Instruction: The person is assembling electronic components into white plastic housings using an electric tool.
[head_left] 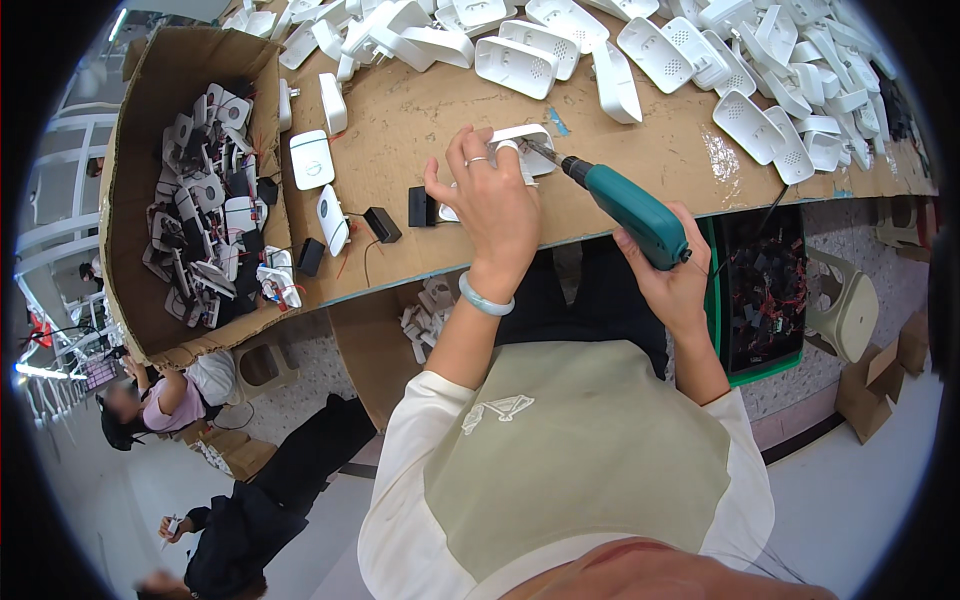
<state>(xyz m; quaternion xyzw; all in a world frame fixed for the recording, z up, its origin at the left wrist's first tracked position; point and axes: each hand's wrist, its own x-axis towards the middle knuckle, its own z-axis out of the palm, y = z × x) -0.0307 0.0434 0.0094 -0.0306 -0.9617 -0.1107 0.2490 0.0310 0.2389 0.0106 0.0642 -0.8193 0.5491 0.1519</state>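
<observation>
My left hand (500,210) is closed on a white plastic housing (530,133) at the table's near edge, its fingers partly covering it. In my right hand (665,280) is a green electric screwdriver (635,205). The tool's metal tip reaches into the housing beside my left fingers; whether a screw sits there cannot be seen. Just left of the housing stands a small black block (421,206). Farther left lie a white cover (311,160), a second white cover (333,220) with wires, and another black block (381,225).
A cardboard box (190,45) full of wired white and black parts stands at the left. White shells (515,65) are heaped along the far side. Below the table on the right are a green-rimmed crate (714,300) and a stool (848,305). Two other people are at lower left.
</observation>
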